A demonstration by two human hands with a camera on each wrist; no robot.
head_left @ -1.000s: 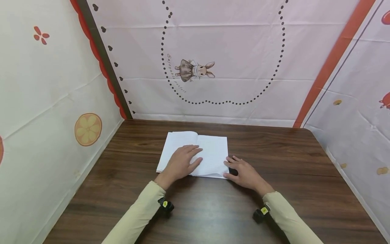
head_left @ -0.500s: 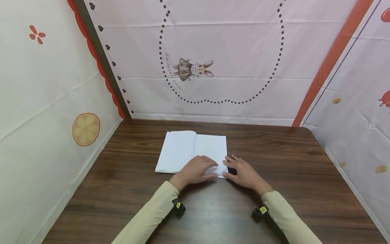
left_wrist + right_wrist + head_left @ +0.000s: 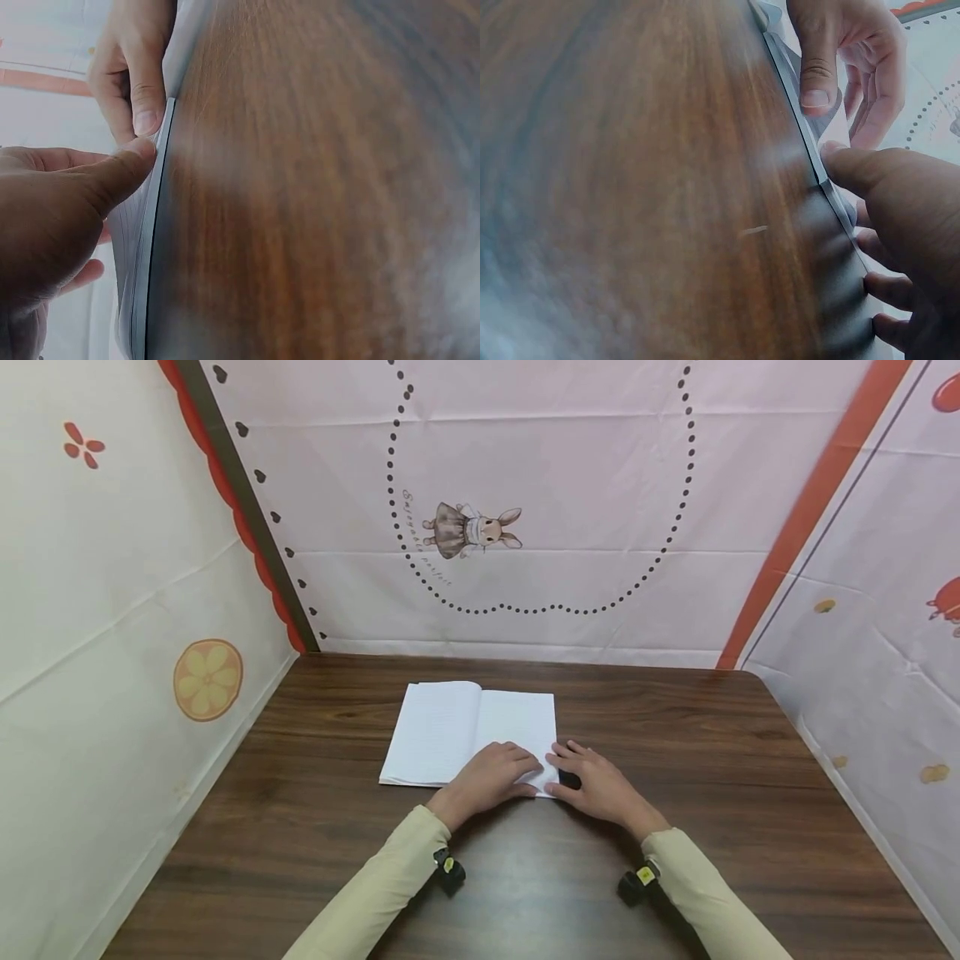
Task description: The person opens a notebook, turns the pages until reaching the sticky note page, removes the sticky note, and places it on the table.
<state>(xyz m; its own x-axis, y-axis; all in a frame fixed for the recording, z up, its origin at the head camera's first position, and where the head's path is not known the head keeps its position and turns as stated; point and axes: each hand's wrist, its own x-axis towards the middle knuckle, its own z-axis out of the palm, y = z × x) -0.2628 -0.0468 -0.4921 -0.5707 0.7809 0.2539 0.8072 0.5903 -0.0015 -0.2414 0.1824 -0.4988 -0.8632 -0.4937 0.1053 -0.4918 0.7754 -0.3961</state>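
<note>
Book [image 3: 435, 735]: open on table [image 3: 517, 893], pp. up; prob. laid flat so both hands reach its near edge.
L hand [image 3: 491, 774]: over book's R page [image 3: 517, 714], thumb at near edge; can't tell if pinching.
R hand [image 3: 600, 787]: at book's near R corner, thumb & fingers apart, prob. steadying it.
Hard to see: L fingertips, partly hidden; ruled lines faint; sleeves [image 3: 375, 887] cut off nearer than book.
</note>
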